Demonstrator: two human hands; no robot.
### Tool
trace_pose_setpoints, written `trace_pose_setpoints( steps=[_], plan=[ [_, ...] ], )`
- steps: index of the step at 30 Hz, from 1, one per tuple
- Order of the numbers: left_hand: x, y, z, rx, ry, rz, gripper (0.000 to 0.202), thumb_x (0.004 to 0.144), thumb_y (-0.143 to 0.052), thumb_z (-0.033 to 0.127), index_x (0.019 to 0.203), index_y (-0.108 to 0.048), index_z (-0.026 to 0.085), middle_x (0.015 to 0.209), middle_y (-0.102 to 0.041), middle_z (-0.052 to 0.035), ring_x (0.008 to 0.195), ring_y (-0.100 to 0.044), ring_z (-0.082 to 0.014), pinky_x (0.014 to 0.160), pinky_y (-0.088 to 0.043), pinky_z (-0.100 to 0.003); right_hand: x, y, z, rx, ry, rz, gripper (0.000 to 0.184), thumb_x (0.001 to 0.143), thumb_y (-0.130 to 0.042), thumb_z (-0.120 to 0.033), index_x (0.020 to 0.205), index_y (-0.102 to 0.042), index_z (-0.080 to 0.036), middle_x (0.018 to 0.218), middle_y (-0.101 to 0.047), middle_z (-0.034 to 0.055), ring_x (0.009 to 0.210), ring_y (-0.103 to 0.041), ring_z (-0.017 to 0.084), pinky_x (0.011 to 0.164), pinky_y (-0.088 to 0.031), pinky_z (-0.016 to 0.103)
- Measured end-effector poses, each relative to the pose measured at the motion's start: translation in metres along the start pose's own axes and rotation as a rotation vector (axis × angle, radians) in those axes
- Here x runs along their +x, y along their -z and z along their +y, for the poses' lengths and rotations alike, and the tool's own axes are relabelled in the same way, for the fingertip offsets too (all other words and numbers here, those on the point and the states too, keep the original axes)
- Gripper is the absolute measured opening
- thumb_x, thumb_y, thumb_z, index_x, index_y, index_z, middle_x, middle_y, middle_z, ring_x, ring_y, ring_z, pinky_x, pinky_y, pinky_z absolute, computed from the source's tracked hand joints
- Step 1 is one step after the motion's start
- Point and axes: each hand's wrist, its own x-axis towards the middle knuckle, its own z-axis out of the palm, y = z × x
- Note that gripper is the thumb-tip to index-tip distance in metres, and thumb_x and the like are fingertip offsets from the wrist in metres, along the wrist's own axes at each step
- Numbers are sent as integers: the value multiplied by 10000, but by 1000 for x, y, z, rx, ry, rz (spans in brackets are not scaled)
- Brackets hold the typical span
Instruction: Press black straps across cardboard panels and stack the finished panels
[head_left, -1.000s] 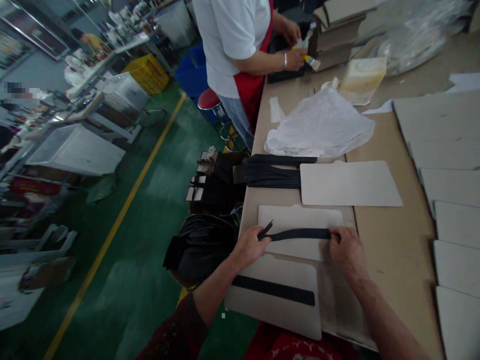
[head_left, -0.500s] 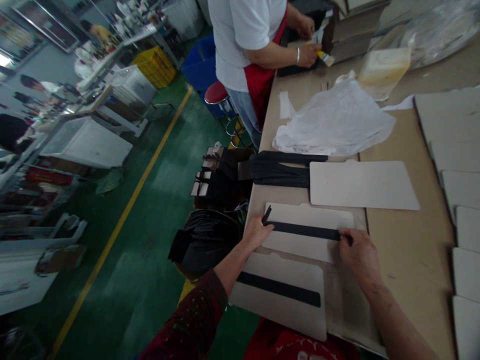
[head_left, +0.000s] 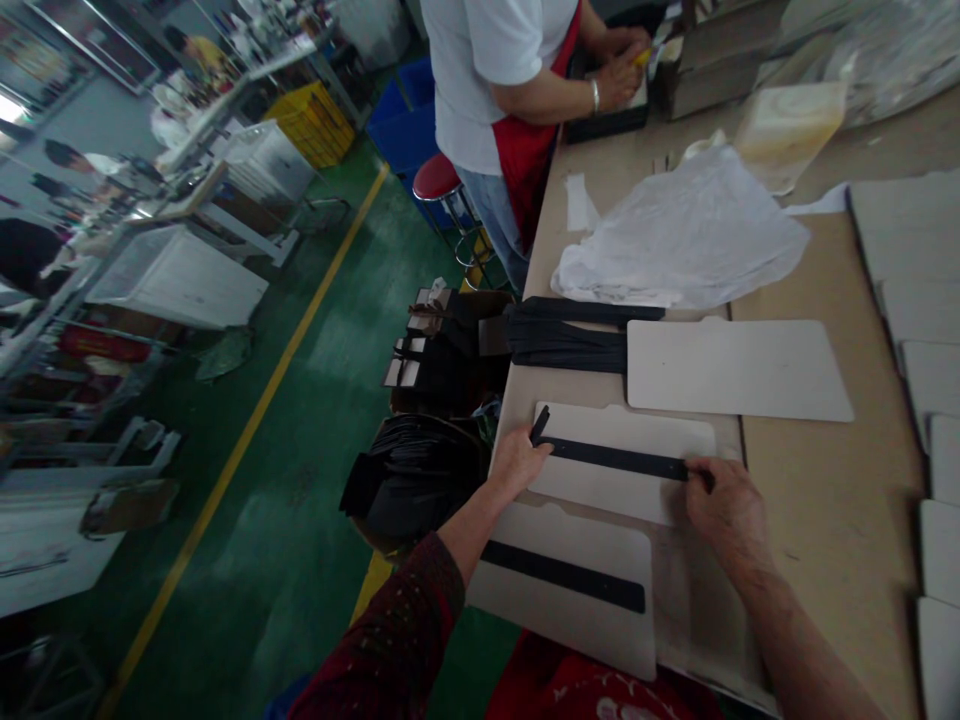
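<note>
A long black strip (head_left: 615, 457) lies lengthwise over a pale board (head_left: 592, 491) with rounded corners. My left hand (head_left: 519, 462) is closed on the strip's left end, and a short black piece sticks up past its fingers. At the right end, my right hand (head_left: 724, 508) pinches the strip between thumb and fingers, at the board's right edge. Closer to me, a second pale board (head_left: 570, 625) carries another black strip (head_left: 570, 577). Beyond the worked board lie a bundle of black strips (head_left: 566, 345) and a blank pale board (head_left: 739, 368).
A crumpled white plastic bag (head_left: 682, 235) and a translucent container (head_left: 791, 130) sit farther back on the table. Overlapping pale boards (head_left: 941, 380) line the right side. A co-worker (head_left: 502, 90) stands at the far left edge. Boxes of black pieces (head_left: 412, 480) are on the floor.
Both my hands keep hold of the strip with hardly any movement. The whole view has shifted slightly. The co-worker's hands have come closer together over the dark item.
</note>
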Motion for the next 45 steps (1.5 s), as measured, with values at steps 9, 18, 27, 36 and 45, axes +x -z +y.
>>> trace_pose_setpoints(
  steps=[9,18,27,36,45],
  plan=[
    [1,0,0,37,-21,2,327,800,-670,330,1049,-733,128,958,-746,-122,891,-681,-231,766,-478,-277,1,0,-1,15,5,29,240,777,-459,-305,860,-650,-187,853,-655,109,781,-612,245,777,-519,400],
    [0,4,6,127,-24,43,371,776,-713,326,1094,-697,136,1029,-723,-129,984,-668,-261,836,-489,-303,2,-2,1,1,0,15,256,781,-451,-307,857,-655,-174,847,-646,119,770,-596,246,752,-509,399],
    [-9,-5,21,227,-96,51,178,871,-590,234,981,-699,146,1055,-693,-158,1005,-665,-276,886,-475,-338,3,3,-8,30,-77,-47,219,797,-465,-303,862,-635,-181,884,-630,108,828,-591,240,825,-486,399],
    [-5,-7,22,206,-85,27,135,833,-667,289,902,-703,178,1020,-698,-85,900,-674,-201,822,-491,-271,7,4,-10,54,-129,-107,334,828,-533,-498,860,-625,-178,889,-610,109,815,-571,246,794,-478,402],
    [-3,-16,18,192,-72,31,170,851,-637,293,969,-677,176,1110,-652,-107,973,-659,-245,887,-474,-336,7,1,-11,-22,-178,-142,279,829,-531,-472,889,-567,-202,955,-585,107,788,-535,230,744,-455,385]
  ],
)
